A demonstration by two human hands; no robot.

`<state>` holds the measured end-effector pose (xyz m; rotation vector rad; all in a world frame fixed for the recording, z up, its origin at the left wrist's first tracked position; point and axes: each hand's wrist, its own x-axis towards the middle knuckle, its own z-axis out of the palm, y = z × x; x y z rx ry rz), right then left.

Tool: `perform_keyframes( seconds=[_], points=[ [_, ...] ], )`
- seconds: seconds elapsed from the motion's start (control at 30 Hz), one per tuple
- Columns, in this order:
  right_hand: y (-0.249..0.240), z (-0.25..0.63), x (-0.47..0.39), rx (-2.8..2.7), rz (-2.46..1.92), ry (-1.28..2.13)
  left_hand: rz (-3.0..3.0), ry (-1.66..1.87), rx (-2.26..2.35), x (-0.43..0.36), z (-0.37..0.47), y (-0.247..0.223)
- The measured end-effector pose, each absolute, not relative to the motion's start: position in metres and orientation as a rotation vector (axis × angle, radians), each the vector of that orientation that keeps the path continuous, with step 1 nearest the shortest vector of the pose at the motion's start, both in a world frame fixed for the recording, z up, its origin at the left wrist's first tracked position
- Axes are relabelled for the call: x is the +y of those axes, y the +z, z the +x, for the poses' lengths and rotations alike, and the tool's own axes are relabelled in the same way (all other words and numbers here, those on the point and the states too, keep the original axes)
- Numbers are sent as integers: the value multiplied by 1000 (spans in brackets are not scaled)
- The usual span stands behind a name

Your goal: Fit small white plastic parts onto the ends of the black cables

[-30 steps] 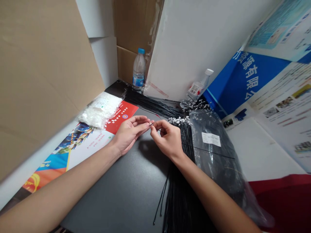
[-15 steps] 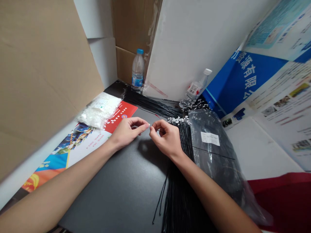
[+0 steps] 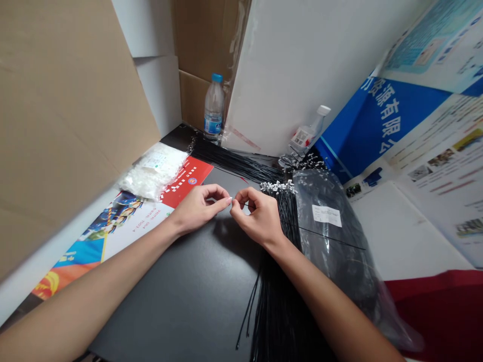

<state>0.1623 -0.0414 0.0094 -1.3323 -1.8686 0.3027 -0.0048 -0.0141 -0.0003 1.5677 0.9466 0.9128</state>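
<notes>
The fingertips of my left hand [image 3: 199, 207] are closed in a pinch on a small white connector [image 3: 230, 199]. Facing it, almost touching, my right hand [image 3: 259, 215] pinches a thin black wire, a short piece of which shows between its fingers. A black wire [image 3: 334, 239] also runs out to the right beyond this hand, apparently the same one. Under and beside my right wrist lies a thick bundle of black wires [image 3: 271, 301], with white connectors [image 3: 278, 187] on their far ends. The exact contact between connector and wire is too small to make out.
A clear bag of white pieces [image 3: 154, 171] lies at left on a printed sheet [image 3: 143, 221]. More black wires [image 3: 234, 158] lie at the back, near two plastic bottles [image 3: 214, 108]. To the right is a labelled clear bag [image 3: 339, 271]. Cardboard [image 3: 75, 115] stands at left.
Both hands keep their pinches at nearly the same spot, with only slight finger shifts. The view has moved very little.
</notes>
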Motion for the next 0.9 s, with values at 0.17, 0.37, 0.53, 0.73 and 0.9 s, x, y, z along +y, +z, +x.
perform_keyframes(
  seconds=[0.17, 0.37, 0.53, 0.73, 0.9],
  points=[
    [8, 163, -41, -1842, -1326, 345, 1528, 899, 957, -17, -1, 1],
    [8, 163, -42, -1795, -1252, 409, 1425, 929, 896, -25, 7, 7],
    [9, 165, -44, -1815, -1158, 441, 1407, 909, 862, -25, 4, 9],
    [9, 167, -43, -1819, -1178, 564, 1300, 861, 784, -19, -4, 4],
    [9, 169, -40, -1826, -1196, 584, 1251, 860, 739, -14, -4, -1]
  ],
)
